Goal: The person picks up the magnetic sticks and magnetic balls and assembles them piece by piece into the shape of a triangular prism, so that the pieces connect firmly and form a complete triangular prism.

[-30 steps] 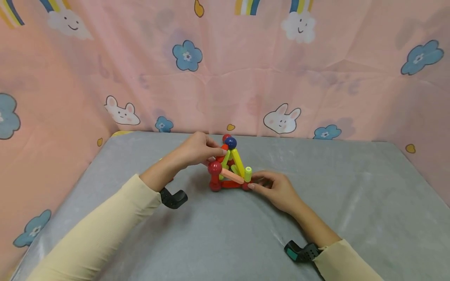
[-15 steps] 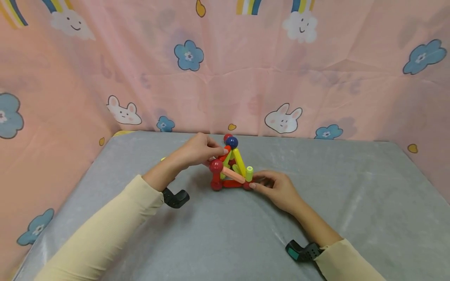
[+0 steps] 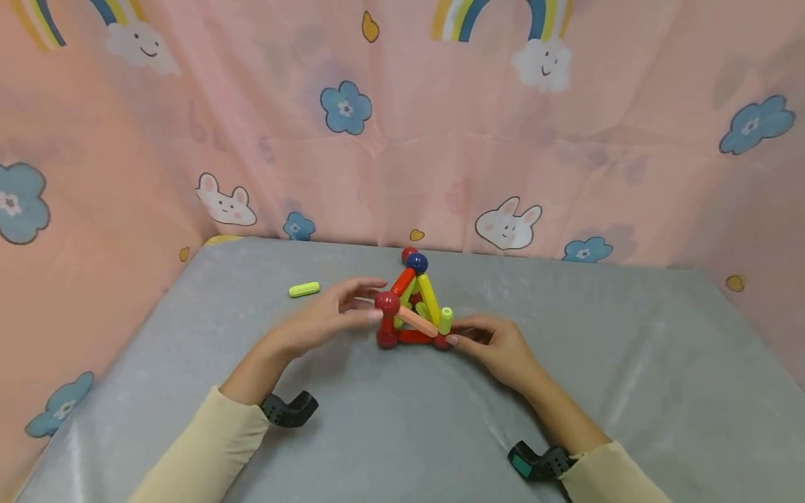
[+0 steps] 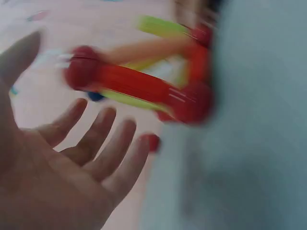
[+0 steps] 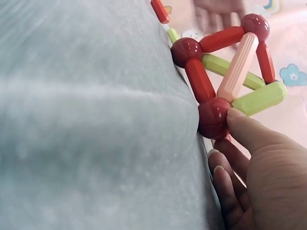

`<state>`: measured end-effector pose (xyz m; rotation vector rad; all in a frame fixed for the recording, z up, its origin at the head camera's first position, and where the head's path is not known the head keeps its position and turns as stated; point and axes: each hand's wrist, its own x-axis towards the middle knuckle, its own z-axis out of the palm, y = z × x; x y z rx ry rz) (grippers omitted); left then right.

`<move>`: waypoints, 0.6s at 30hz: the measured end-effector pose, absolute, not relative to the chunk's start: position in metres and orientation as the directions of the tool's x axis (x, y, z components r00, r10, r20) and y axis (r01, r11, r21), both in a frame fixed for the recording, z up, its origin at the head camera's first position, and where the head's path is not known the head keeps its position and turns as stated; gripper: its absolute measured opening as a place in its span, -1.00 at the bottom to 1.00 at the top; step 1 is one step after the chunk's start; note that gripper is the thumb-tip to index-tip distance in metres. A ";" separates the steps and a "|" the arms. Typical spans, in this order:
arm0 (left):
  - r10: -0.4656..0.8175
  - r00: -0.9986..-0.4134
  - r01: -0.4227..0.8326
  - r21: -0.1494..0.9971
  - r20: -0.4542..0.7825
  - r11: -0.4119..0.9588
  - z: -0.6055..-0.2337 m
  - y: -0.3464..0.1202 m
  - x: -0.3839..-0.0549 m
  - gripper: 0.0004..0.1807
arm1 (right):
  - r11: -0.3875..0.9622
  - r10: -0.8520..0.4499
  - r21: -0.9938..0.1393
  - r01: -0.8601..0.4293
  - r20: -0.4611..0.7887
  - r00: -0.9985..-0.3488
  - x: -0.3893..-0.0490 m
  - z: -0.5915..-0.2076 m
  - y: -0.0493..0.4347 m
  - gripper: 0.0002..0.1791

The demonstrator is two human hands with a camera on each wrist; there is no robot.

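A frame of coloured sticks and balls (image 3: 416,336) stands on the grey table. Red, yellow, green and peach sticks join dark red balls, with a blue ball (image 3: 416,263) near the top. At its lower right corner, my right hand (image 3: 503,353) pinches a dark red ball (image 5: 213,117) between thumb and fingers. A short green stick (image 3: 446,320) rises from that ball. My left hand (image 3: 321,318) has its fingers spread beside the upper left red ball (image 3: 387,302). In the left wrist view, a gap shows between those fingers and the blurred frame.
A loose green stick (image 3: 305,289) lies on the table (image 3: 390,426) behind the left hand. The right wrist view also shows a red stick (image 5: 159,10) farther off. A pink patterned cloth (image 3: 402,168) hangs behind the table.
My left hand has let go of the red stick on the frame's upper left side and drawn back down and left. The loose green stick has come into full view. My right hand keeps its grip.
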<state>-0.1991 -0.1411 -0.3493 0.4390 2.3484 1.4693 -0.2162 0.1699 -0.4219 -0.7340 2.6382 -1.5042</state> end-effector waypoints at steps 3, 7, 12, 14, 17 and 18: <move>0.427 -0.899 0.145 0.858 -0.093 0.492 -0.369 -0.143 -0.191 -0.29 | 0.419 -0.424 -0.823 -0.384 0.196 -0.884 -0.215 -0.420 0.167 -0.74; 0.352 -0.934 0.141 0.847 -0.057 0.513 -0.383 -0.142 -0.190 -0.49 | 0.445 -0.459 -0.819 -0.362 0.138 -0.877 -0.212 -0.413 0.162 -0.72; 0.286 -0.958 0.122 0.885 -0.013 0.450 -0.392 -0.148 -0.192 -0.64 | 0.507 -0.571 -0.769 -0.390 0.040 -0.820 -0.210 -0.400 0.157 -0.72; 0.302 -0.953 0.147 0.897 0.016 0.416 -0.397 -0.151 -0.192 -0.66 | 0.534 -0.612 -0.743 -0.403 -0.011 -0.791 -0.213 -0.394 0.159 -0.71; 0.311 -0.949 0.173 0.908 0.050 0.382 -0.403 -0.151 -0.191 -0.66 | 0.608 -0.623 -0.692 -0.390 -0.110 -0.775 -0.232 -0.381 0.163 -0.65; 0.311 -0.949 0.181 0.906 0.058 0.383 -0.405 -0.151 -0.190 -0.65 | 0.639 -0.606 -0.669 -0.380 -0.133 -0.784 -0.241 -0.375 0.162 -0.64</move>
